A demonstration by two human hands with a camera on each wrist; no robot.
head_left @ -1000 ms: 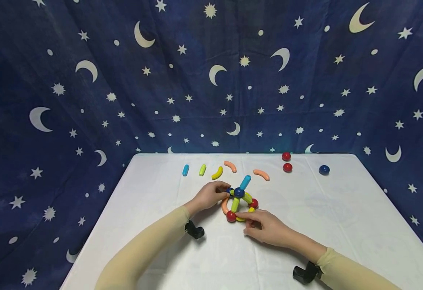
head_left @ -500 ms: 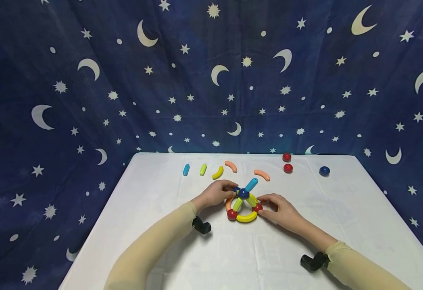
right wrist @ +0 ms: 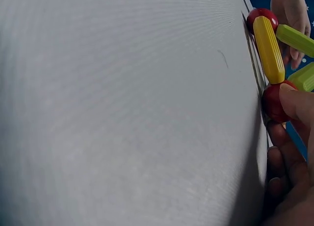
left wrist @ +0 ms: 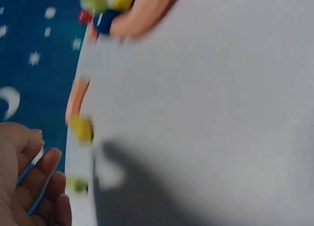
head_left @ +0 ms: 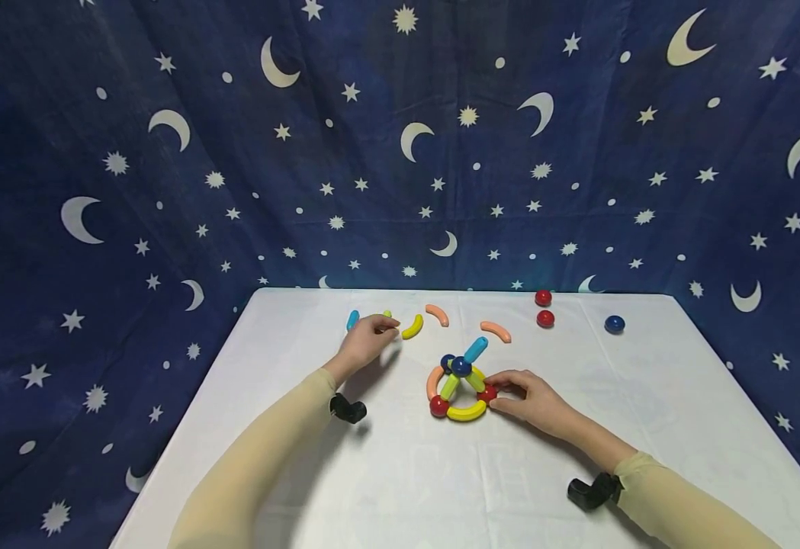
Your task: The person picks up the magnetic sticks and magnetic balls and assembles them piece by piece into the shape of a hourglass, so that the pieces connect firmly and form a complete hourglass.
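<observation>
A built frame of toy rods and balls stands on the table: a yellow curved rod point(head_left: 467, 412) and an orange curved rod point(head_left: 434, 383) lie in its ring. Green rods point(head_left: 450, 386) slope up to a blue ball point(head_left: 461, 367), from which a blue rod point(head_left: 476, 350) sticks out. My right hand point(head_left: 535, 402) pinches the red ball point(right wrist: 274, 103) at the frame's right corner between thumb and fingers. Away from the frame, my left hand point(head_left: 365, 341) hovers over a loose green rod point(left wrist: 77, 184), partly hiding it; its fingers bend loosely around nothing.
Along the back lie a loose blue rod point(head_left: 352, 319), a yellow curved rod point(head_left: 412, 327) and two orange curved rods point(head_left: 437, 315). Farther right are two red balls point(head_left: 545, 319) and a blue ball point(head_left: 615, 325). A starry cloth point(head_left: 400, 191) hangs behind the table.
The frame was turned and shifted slightly right. My left hand has let go of it and moved left and back to the loose rods. My right hand moved to the right red ball.
</observation>
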